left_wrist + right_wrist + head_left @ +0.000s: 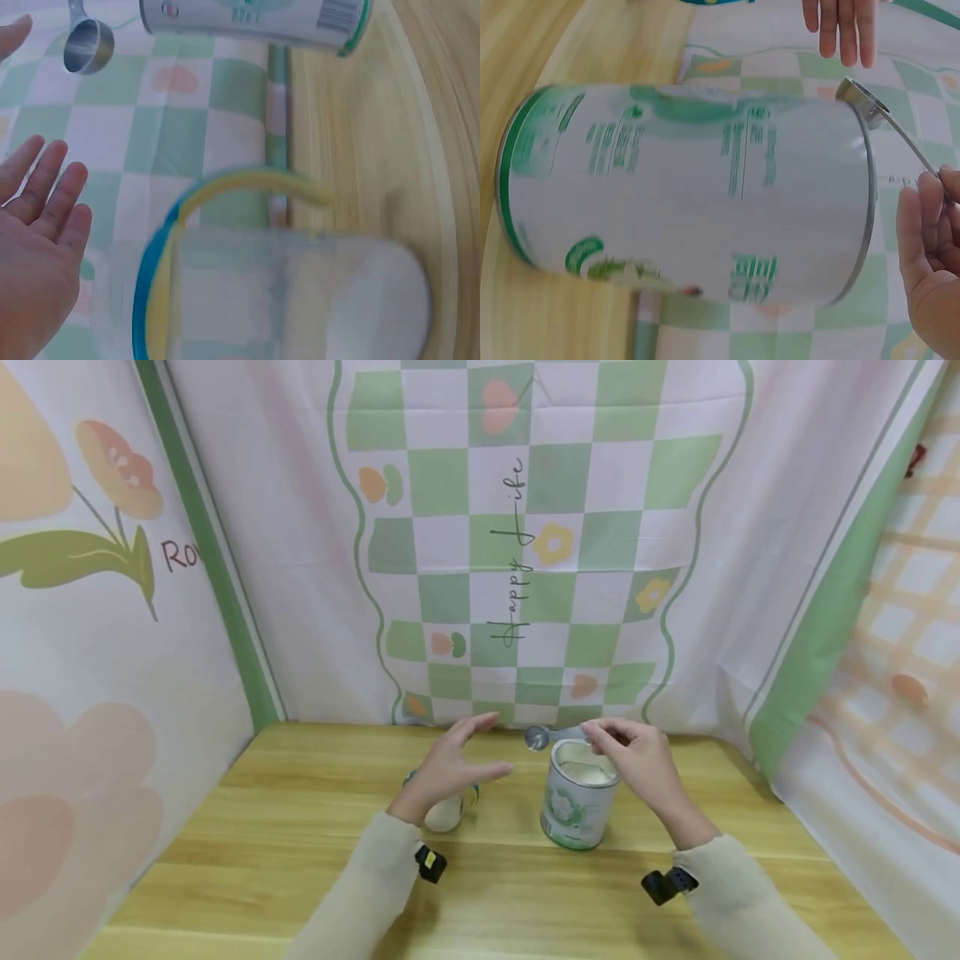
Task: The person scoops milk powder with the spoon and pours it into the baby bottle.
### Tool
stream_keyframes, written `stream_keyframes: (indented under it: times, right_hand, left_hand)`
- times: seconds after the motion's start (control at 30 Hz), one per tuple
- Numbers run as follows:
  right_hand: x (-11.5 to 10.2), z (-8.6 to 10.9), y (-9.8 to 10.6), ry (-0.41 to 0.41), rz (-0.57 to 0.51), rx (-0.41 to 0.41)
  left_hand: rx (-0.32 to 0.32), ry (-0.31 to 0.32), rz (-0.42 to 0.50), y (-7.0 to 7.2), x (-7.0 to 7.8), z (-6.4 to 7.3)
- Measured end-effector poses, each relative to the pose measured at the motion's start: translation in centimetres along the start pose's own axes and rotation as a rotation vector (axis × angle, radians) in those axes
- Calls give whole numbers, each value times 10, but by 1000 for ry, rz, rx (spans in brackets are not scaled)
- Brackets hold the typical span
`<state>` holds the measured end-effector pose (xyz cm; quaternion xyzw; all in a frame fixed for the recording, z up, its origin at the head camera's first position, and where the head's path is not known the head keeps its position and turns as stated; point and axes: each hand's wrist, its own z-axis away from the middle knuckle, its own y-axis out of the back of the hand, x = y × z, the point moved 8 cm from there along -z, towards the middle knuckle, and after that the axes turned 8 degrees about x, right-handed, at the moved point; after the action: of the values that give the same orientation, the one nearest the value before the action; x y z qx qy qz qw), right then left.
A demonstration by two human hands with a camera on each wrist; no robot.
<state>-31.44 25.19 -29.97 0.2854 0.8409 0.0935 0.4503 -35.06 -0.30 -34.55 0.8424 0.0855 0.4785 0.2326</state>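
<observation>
My right hand [641, 760] pinches the handle of a metal measuring spoon [537, 738], holding it just above the rim of an open milk powder can [566, 810]. Pale powder shows inside the can, which stands upright. In the right wrist view the spoon's bowl [862, 101] is beyond the can's rim, toward the left hand; its contents cannot be made out. My left hand [453, 764] is raised with fingers spread and holds nothing. Below it, partly hidden, stands a clear baby bottle [360, 300] with blue and yellow handles and something white at its bottom.
Both containers stand on a wood-grain table [495, 902]. A green and white checked curtain [495, 543] hangs behind the table's far edge, with printed cloth at both sides. Wood surface shows between the bottle and the can.
</observation>
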Motion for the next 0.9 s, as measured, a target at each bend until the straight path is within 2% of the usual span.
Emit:
stream_keyframes:
  times: [0.17,0.37,0.5,0.7,0.9]
  right_hand:
    - [9,0,15,12,42,28]
    - [17,3,31,15,92,23]
    - [21,5,38,7,111,3]
    - [29,9,41,1,152,-46]
    - [29,11,36,92,297,-53]
  left_hand:
    - [-32,-10,22,-19,10,-4]
    - [-68,-22,45,-44,13,-8]
    - [-85,8,71,-58,10,-8]
    - [-119,92,77,-77,2,-5]
    - [-126,146,100,-95,-5,-5]
